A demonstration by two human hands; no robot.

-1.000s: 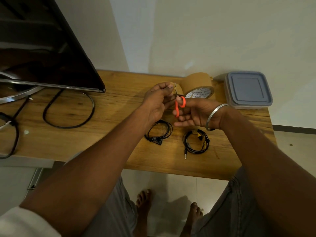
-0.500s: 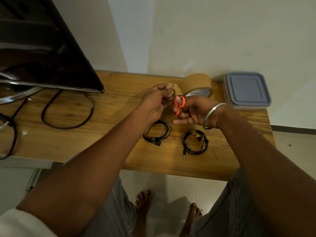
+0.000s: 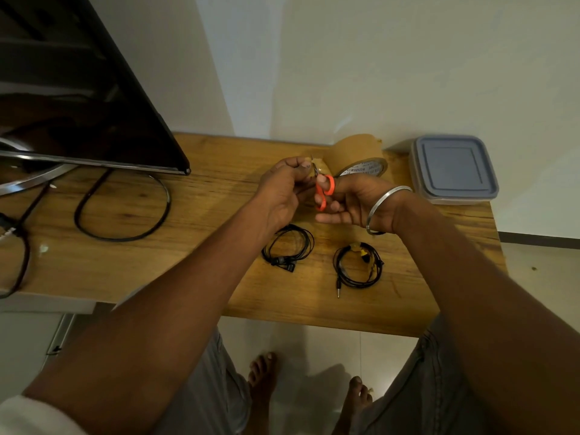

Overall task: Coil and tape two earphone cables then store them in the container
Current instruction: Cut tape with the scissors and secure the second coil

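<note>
Scissors (image 3: 320, 193) with orange handles are in the grip of the right hand (image 3: 354, 206); the left hand (image 3: 280, 196) pinches a brown tape strip (image 3: 320, 169).

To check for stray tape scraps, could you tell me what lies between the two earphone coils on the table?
In the head view, only bare table shows between the left coil and the right coil.

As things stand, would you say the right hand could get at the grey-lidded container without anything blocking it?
Probably yes. The container lies close to the right hand, with only bare table between them. However, that hand holds the orange scissors, which it should put down first.
</note>
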